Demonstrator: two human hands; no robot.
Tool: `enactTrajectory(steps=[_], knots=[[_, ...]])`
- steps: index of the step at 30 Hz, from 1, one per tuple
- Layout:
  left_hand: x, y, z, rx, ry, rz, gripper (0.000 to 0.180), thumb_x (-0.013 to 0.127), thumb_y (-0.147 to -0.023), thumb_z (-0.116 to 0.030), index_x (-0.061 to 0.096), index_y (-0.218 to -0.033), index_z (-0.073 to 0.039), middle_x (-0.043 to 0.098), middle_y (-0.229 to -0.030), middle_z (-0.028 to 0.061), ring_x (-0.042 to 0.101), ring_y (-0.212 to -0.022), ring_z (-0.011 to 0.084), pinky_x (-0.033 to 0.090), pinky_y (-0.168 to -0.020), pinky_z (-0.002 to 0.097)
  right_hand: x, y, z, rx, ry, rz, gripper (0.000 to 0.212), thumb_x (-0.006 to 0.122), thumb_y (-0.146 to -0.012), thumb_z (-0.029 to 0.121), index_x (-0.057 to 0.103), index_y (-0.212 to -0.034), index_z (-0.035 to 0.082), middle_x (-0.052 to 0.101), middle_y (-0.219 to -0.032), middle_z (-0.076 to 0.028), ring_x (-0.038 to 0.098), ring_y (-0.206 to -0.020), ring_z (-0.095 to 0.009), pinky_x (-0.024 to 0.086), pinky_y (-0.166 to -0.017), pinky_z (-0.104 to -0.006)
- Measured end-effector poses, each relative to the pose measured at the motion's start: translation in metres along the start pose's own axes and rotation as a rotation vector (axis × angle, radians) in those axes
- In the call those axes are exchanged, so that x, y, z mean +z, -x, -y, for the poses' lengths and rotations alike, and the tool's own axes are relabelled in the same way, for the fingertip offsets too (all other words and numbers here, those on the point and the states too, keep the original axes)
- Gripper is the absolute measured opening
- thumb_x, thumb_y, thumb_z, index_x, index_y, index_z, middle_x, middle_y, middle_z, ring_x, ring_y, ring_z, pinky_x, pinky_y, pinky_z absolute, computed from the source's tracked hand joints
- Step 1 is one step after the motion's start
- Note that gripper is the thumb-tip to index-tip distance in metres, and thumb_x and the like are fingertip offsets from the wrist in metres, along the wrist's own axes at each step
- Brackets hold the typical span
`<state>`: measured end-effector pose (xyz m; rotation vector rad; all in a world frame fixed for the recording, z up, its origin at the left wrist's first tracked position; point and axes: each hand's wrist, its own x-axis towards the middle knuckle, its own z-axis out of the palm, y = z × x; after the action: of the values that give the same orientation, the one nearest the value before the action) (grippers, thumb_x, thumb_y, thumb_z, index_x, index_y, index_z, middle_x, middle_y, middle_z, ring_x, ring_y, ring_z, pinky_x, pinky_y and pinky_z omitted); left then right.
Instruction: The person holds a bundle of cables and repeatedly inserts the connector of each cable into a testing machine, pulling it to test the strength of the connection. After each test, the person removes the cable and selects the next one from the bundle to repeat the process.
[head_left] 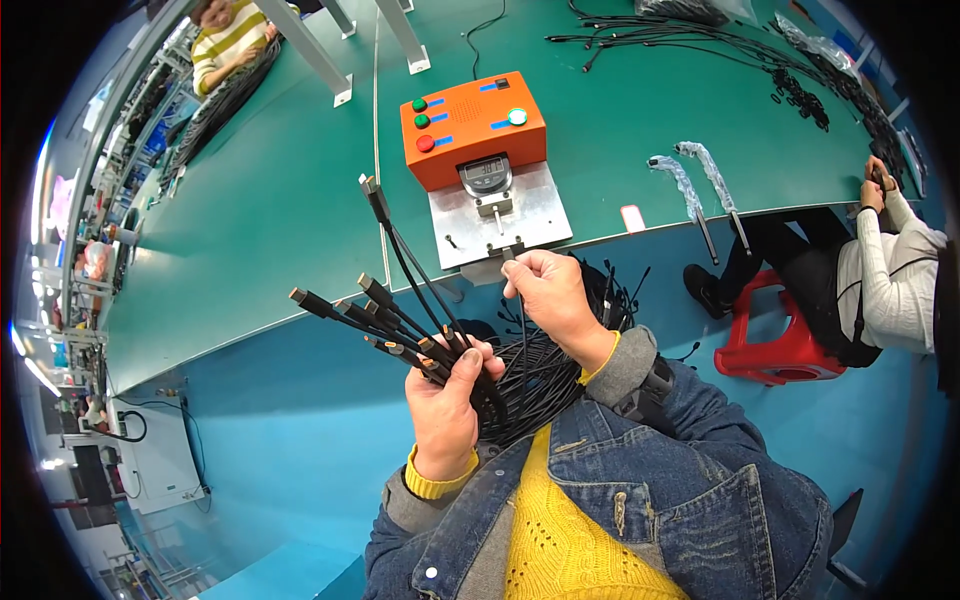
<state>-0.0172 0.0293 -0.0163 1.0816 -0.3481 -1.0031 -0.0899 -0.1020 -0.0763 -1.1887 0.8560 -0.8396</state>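
My left hand (447, 405) is closed round a bundle of black cables (375, 318) whose connector ends fan out up and to the left. My right hand (552, 290) pinches one black cable connector (509, 256) at the front edge of a metal plate (540, 215). The connector's tip meets the edge of this plate; how far in it sits is hidden. Behind the plate stands an orange test box (475, 120) with green and red buttons and a lit round button. A small digital gauge (487, 175) is mounted at its front. More black cables (540, 375) lie heaped across my lap.
The green table (290, 200) holds two plastic-wrapped metal tools (690, 195), a small red-edged card (633, 219) and long black cables (680, 35) at the back right. One person (890, 270) sits at right by a red stool (770, 340); another person (230, 45) works at far left.
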Motion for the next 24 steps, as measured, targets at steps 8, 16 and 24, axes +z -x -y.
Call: enactTrajectory(steps=[8,16,24], knots=[[0.0003,0.0003,-0.0008,0.009,-0.023,0.000,0.008,0.054,-0.079,0.000,0.053,-0.087,0.000,0.058,-0.079,0.0079,0.057,-0.066,0.0158,0.047,-0.061,0.0277,-0.0005,-0.0017,-0.0038,0.003,-0.023,0.004,0.015,0.054,-0.081,0.012,0.058,-0.072,0.001,0.055,-0.059,0.000,0.040,-0.045,-0.001,0.031,-0.040,-0.0165],[-0.0015,0.0016,0.0012,0.004,-0.068,-0.006,0.011,0.054,-0.079,-0.003,0.051,-0.089,0.000,0.055,-0.079,0.0089,0.056,-0.066,0.0177,0.048,-0.060,0.0309,0.0006,-0.0008,-0.0004,0.053,-0.076,-0.004,0.017,0.055,-0.079,0.013,0.059,-0.070,-0.001,0.058,-0.059,-0.003,0.046,-0.050,-0.005,0.037,-0.045,-0.0208],[-0.0011,0.0022,0.0002,-0.001,-0.028,-0.009,0.008,0.055,-0.078,0.000,0.053,-0.086,0.000,0.058,-0.079,0.0076,0.057,-0.066,0.0160,0.047,-0.062,0.0272,0.0021,-0.0018,0.0021,0.067,-0.088,0.010,0.016,0.054,-0.082,0.013,0.056,-0.071,0.002,0.054,-0.057,-0.001,0.040,-0.042,-0.002,0.031,-0.037,-0.0161]])
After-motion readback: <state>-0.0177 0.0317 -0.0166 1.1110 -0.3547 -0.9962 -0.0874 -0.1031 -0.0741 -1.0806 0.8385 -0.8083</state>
